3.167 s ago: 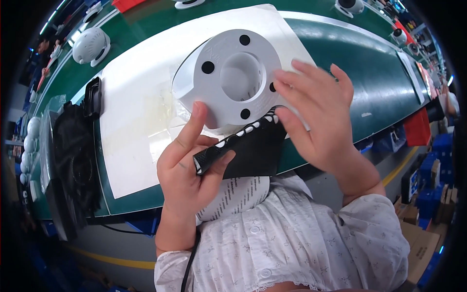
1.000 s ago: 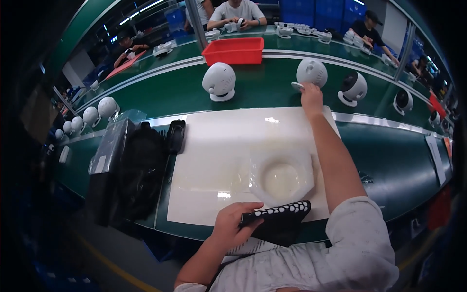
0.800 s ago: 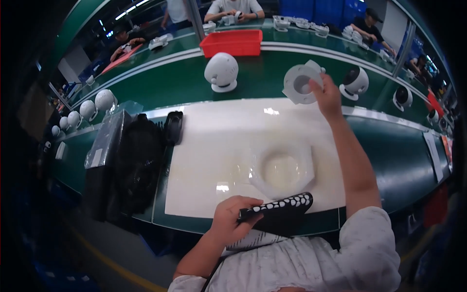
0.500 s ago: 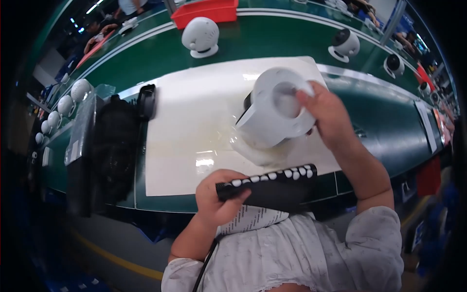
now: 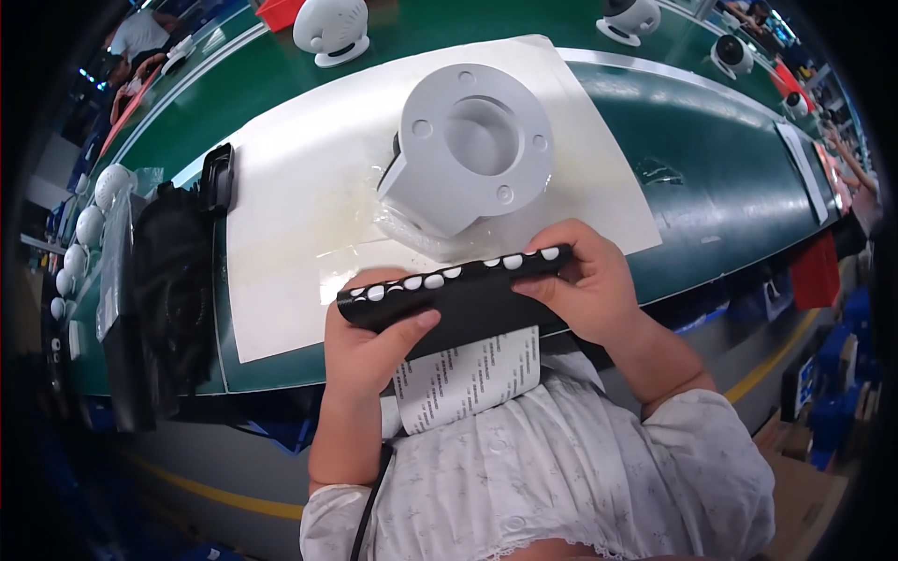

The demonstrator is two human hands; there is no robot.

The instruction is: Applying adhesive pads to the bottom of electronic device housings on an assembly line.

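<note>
Both my hands hold a black sheet [image 5: 477, 307], folded over along its upper edge, where a row of white round pads [image 5: 433, 280] shows. My left hand [image 5: 360, 346] grips its left end, thumb on the near face. My right hand [image 5: 589, 290] pinches the right end between thumb and fingers. Below the sheet hangs a strip of printed white paper [image 5: 468, 379], against my clothing. Just beyond, a white plastic housing [image 5: 421, 192] rests on clear plastic wrap, its round base with a recessed middle and several small round dimples turned up.
A pale mat [image 5: 290, 215] covers the green bench. Black bags [image 5: 173, 290] and a black plastic part [image 5: 218, 178] lie left. White rounded devices [image 5: 332, 28] stand along the far belt and at left. A red bin [image 5: 281, 11] is at the back; other people work farther off.
My right hand has let go of the white housing and come down to the black sheet's right end. The housing now sits base up, untouched. My view has shifted.
</note>
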